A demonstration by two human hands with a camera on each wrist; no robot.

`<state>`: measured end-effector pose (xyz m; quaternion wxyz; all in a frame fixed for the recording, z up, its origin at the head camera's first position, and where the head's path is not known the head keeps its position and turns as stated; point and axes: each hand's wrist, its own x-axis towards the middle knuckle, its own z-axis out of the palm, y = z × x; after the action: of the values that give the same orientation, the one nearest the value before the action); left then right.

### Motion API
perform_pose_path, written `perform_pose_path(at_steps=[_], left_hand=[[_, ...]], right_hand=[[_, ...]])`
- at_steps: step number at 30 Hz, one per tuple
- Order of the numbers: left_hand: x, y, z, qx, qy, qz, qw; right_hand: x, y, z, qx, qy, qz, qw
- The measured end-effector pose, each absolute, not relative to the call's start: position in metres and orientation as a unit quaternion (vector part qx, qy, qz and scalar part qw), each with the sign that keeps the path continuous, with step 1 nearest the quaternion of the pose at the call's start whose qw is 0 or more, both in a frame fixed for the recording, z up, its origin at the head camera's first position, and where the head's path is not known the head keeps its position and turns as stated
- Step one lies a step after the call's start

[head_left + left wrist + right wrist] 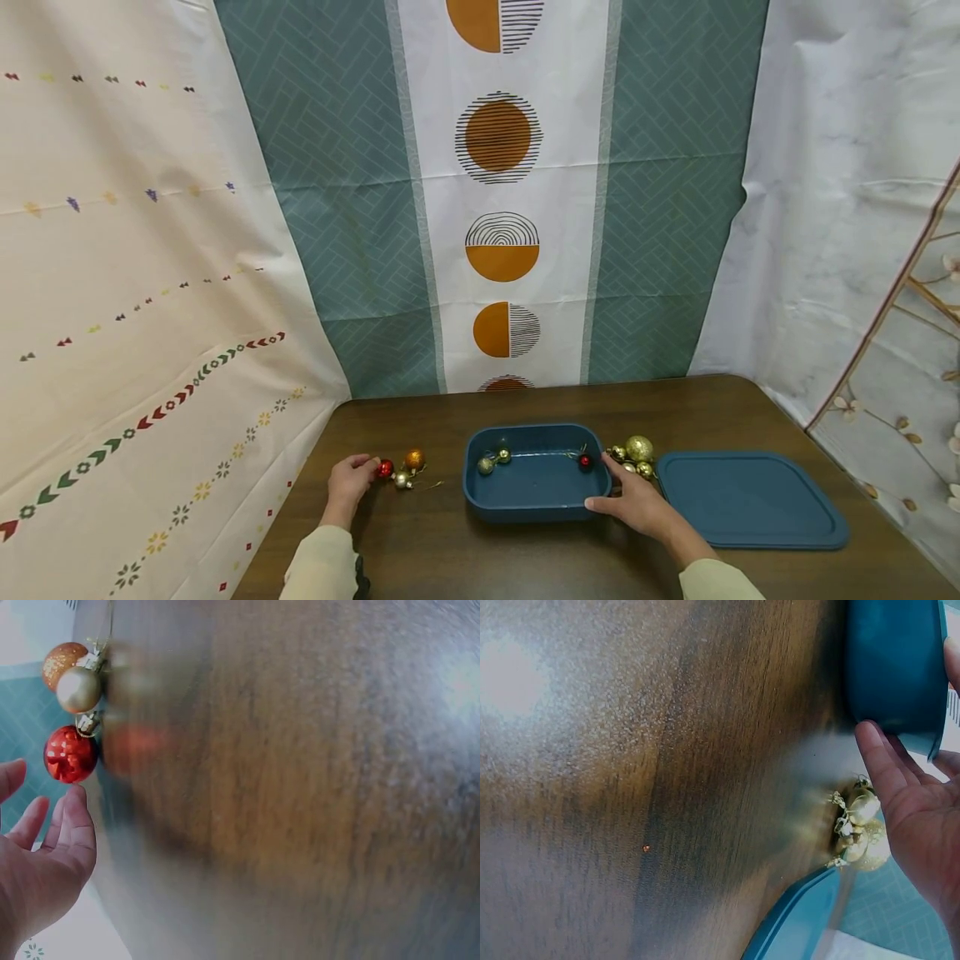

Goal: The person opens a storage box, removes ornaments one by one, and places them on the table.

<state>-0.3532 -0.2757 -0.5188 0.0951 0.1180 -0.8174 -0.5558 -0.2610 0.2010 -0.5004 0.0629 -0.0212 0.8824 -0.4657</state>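
My left hand (350, 482) is beside a shiny red bauble (71, 755), its fingertips just at the ball and not closed round it. A pale gold bauble (79, 690) and an orange glitter bauble (415, 459) lie close by. My right hand (637, 502) holds the right end of a blue rectangular box (536, 514), thumb and fingers spread across its corner. Inside the box are a dark red bauble (585, 461) on the right, and a glittery gold bauble (486, 466) and a small gold bauble (504, 456) on the left.
Several gold baubles (639, 448) are clustered behind my right hand. A flat blue lid (750, 500) lies on the brown table (450, 575) at the right. Patterned cloths (660, 250) hang along the table's back and sides.
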Motion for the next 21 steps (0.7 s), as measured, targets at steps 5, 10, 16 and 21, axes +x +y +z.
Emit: perform_pose_path(at_steps=[5,10,16,21], left_hand=[[-0.352,-0.277,-0.513,0.121,-0.812,-0.561,0.106],[-0.354,-0.279,-0.509,0.122,-0.818,-0.549,0.118],[-0.354,-0.279,-0.501,0.120,-0.828,-0.533,0.122],[-0.356,-0.275,-0.494,0.111,-0.830,-0.533,0.123]], right_hand=[[-0.261,0.201,-0.501,-0.025,0.882,-0.468,0.059],[-0.261,0.201,-0.501,-0.022,0.885,-0.461,0.057],[-0.261,0.201,-0.501,-0.019,0.884,-0.464,0.058],[-0.261,0.201,-0.502,-0.021,0.882,-0.467,0.058]])
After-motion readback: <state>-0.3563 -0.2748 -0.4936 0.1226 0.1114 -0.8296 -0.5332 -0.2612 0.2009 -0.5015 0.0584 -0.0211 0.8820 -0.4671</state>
